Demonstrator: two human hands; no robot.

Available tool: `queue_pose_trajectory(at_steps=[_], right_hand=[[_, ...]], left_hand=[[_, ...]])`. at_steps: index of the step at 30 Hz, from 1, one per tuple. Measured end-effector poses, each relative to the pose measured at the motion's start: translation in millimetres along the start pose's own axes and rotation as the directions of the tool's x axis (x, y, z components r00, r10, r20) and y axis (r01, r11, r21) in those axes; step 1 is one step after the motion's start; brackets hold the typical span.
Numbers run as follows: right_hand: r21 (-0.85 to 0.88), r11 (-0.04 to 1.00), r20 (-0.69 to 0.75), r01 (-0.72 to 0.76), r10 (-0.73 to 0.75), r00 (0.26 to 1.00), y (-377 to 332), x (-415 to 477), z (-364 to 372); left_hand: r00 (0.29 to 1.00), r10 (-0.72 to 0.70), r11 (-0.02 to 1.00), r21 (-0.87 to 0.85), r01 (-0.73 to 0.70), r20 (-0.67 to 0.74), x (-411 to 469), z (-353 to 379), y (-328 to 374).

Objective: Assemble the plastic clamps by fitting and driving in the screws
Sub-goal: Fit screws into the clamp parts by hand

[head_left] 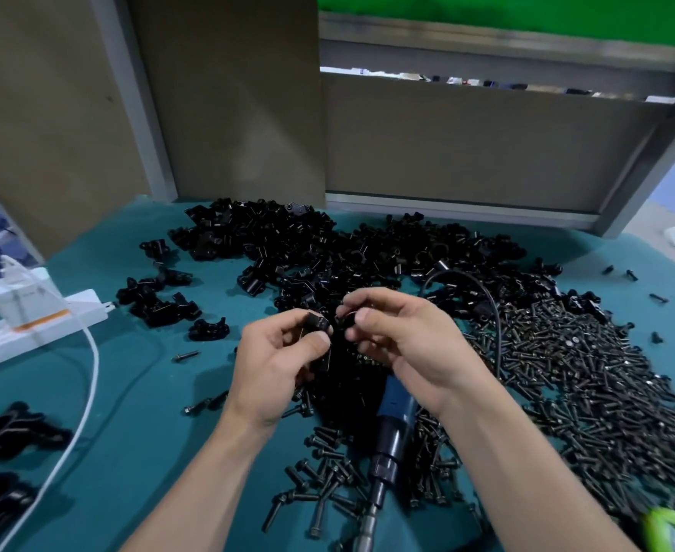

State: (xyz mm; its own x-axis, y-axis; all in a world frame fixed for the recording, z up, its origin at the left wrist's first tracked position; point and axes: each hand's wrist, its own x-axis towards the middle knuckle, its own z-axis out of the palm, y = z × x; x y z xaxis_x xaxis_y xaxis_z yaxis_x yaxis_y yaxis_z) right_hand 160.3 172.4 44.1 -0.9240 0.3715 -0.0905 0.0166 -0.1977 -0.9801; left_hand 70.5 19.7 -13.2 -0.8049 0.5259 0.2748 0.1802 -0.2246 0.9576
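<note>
My left hand (276, 364) pinches a small black plastic clamp piece (317, 323) between thumb and fingers. Close beside it, my right hand (403, 344) holds a second black clamp piece (346, 317); the two pieces are nearly touching above the table's middle. Under my right wrist a blue and black electric screwdriver (393, 428) lies on the green mat, its bit pointing toward me. A large heap of loose black clamp parts (328, 249) covers the far middle. A wide spread of dark screws (590, 376) fills the right side.
A white power strip (29, 324) with a plugged adapter and white cable (89, 376) lies at left. Assembled clamps (5, 432) sit at the near left and in a small group (157, 300) left of centre. Brown panels and a metal frame (487, 209) close off the back.
</note>
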Motion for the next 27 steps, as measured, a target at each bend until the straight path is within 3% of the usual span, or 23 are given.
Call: queue_pose_trajectory(at_steps=[7, 11, 13, 16, 20, 24, 27], right_hand=[[0.269, 0.959, 0.162, -0.088, 0.045, 0.986, 6.1, -2.0, -12.0], [0.462, 0.878, 0.309, -0.127, -0.025, 0.951, 12.5, -1.3, -14.6], [0.378, 0.921, 0.343, -0.09, -0.05, 0.938, 13.8, -1.0, -14.3], [0.098, 0.994, 0.334, 0.045, -0.076, 0.94, 11.1, -2.2, -14.3], [-0.172, 0.973, 0.273, 0.154, -0.104, 0.956, 4.0, -5.4, -13.4], [-0.408, 0.89, 0.028, 0.204, -0.211, 0.977, -5.3, -7.7, -7.5], [-0.476, 0.86, -0.145, 0.184, -0.284, 0.948, -5.9, -11.1, -0.9]], left_hand=[[0.997, -0.016, 1.0, -0.02, 0.018, 0.078, -1.9, 4.0, 0.8], [0.981, -0.069, 0.997, -0.01, 0.072, 0.18, -3.0, 4.6, -2.1], [0.976, -0.079, 0.993, -0.075, 0.096, 0.203, -2.8, 6.1, -2.0], [0.973, -0.064, 0.991, -0.102, 0.089, 0.221, -2.1, 5.7, 0.3], [0.992, -0.049, 0.999, -0.008, 0.05, 0.12, -2.2, 4.7, -3.4], [0.999, 0.018, 0.992, 0.126, -0.025, 0.052, -3.3, 6.4, -4.4], [0.998, 0.07, 0.965, 0.255, -0.068, 0.003, -5.7, 8.1, -6.0]])
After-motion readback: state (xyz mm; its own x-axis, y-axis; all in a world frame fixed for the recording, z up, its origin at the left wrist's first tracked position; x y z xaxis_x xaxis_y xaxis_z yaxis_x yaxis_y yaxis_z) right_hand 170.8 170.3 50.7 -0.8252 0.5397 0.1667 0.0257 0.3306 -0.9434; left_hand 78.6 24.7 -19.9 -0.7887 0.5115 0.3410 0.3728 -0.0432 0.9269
